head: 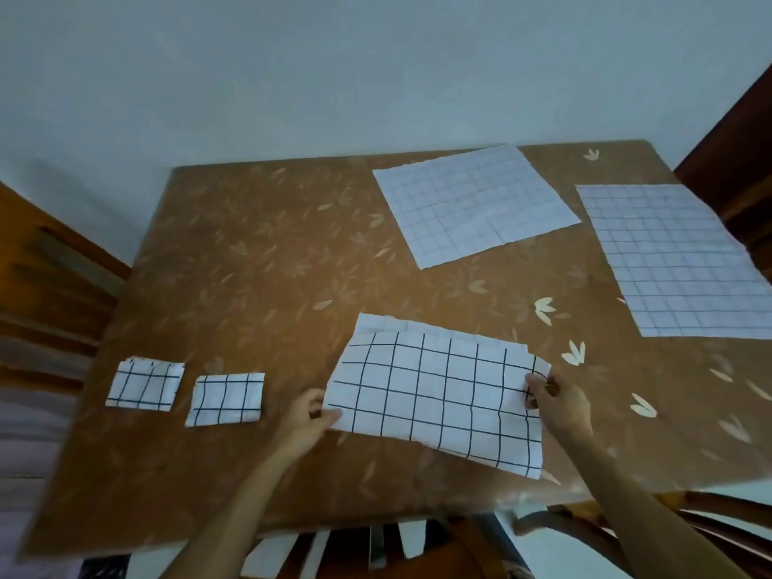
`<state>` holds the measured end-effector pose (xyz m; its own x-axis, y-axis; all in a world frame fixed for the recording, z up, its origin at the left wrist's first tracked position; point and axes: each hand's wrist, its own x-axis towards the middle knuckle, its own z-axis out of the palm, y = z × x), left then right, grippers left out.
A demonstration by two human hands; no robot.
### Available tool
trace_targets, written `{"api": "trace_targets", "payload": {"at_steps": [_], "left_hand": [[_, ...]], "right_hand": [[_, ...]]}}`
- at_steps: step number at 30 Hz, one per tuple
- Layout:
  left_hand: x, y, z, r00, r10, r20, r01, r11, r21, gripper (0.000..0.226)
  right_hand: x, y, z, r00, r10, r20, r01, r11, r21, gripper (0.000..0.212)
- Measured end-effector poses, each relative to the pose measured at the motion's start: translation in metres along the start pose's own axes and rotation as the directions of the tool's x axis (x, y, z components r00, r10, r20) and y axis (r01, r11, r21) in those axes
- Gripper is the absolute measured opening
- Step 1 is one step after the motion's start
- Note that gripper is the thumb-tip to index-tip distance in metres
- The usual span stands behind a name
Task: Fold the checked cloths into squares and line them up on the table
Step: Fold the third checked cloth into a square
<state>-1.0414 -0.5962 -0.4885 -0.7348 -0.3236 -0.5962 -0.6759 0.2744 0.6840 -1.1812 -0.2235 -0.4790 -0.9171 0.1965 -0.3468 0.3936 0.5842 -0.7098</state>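
A white cloth with black checks (438, 394), folded once into a wide strip, lies near the table's front edge. My left hand (307, 420) pinches its left end and my right hand (557, 401) pinches its right end. Two small folded checked squares (144, 384) (227, 399) sit side by side at the front left. Two unfolded checked cloths lie flat farther back: one (476, 202) at the far middle, the other (676, 261) along the right edge.
The table (250, 265) has a brown leaf-patterned cover. Wooden chairs stand at the left (46, 294), the far right (739, 140) and in front below the table edge (585, 524). A pale wall lies behind.
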Motion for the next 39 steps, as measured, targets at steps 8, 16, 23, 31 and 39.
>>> {"api": "trace_targets", "payload": {"at_steps": [8, 16, 23, 31, 39], "left_hand": [[0.045, 0.007, 0.027, 0.996, -0.063, -0.070, 0.068, 0.994, 0.084, 0.034], [0.064, 0.003, 0.039, 0.989, -0.050, -0.138, 0.069, 0.988, 0.139, 0.054], [0.048, 0.017, 0.046, 0.944, 0.077, -0.322, 0.046, 0.933, 0.357, 0.079], [0.025, 0.008, 0.054, 0.933, -0.032, -0.358, 0.237, 0.803, 0.546, 0.074], [0.023, 0.001, 0.054, 0.925, -0.045, -0.377, 0.225, 0.864, 0.450, 0.063]], "right_hand": [[0.057, -0.002, 0.005, 0.996, 0.047, 0.070, -0.043, 0.998, -0.056, 0.009], [0.064, 0.009, 0.021, 0.996, -0.041, 0.079, 0.051, 0.991, -0.120, 0.048], [-0.003, 0.041, 0.054, 0.808, -0.521, 0.275, 0.589, 0.711, -0.383, 0.044], [-0.049, 0.064, 0.079, 0.707, -0.541, 0.456, 0.707, 0.516, -0.483, 0.055], [-0.054, 0.083, 0.025, 0.953, -0.272, 0.134, 0.300, 0.773, -0.559, 0.037]]}}
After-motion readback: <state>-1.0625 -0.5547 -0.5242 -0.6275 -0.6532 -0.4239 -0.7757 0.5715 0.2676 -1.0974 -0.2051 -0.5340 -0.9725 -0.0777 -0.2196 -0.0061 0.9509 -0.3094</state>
